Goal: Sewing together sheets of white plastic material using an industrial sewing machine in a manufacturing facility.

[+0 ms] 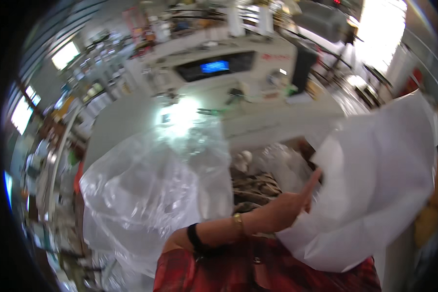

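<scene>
My left hand (282, 211) reaches across the front of my body to the left edge of a large white sheet (374, 180). One finger stretches up along that edge, and the hand looks closed on the sheet lower down, though blur softens the grip. The sheet stands up, bulging, on my right; whether it is paper or cloth I cannot tell. My right hand does not show. Beyond my left hand lie a brown patterned cloth (255, 189) and crumpled clear plastic (282, 163). A wide piece of clear plastic film (141, 190) spreads over the left side.
Ahead stands a pale sewing machine (272, 58) with a lit blue display (214, 66) and a bright lamp (180, 117) over its table (117, 117). Cluttered shelves (58, 160) run along the left. A dark rounded machine part (321, 22) sits at the back right.
</scene>
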`<state>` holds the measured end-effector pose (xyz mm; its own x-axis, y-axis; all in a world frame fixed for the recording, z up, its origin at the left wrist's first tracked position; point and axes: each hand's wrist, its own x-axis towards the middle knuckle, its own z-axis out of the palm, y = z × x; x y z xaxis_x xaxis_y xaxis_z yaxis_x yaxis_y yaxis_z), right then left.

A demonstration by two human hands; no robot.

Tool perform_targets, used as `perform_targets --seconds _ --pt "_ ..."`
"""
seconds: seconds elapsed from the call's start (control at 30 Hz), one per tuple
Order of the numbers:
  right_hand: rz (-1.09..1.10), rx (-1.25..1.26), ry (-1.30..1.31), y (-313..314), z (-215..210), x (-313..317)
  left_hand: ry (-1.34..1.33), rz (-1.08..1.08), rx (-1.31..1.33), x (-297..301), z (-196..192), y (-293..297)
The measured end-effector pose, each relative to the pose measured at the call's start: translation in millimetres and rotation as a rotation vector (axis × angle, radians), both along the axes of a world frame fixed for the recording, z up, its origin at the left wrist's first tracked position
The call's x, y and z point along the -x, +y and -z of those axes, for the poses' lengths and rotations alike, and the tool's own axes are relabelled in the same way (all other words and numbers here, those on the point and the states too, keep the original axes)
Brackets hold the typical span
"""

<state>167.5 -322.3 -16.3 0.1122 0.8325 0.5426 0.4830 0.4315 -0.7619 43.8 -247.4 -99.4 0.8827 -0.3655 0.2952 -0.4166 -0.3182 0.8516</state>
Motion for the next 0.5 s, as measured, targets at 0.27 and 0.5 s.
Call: perform_targets --seconds 0.27,0.5 --pt "-0.34 -0.221 -0.105 124.5 -62.4 38.4 -0.612 -0.315 0.001 36.6 -20.3 52.4" --pt "-0.395 -0.386 -0.102 160.5 -96.0 38.1 -0.743 -0.762 -0.569 106.9 -137.8 112.3"
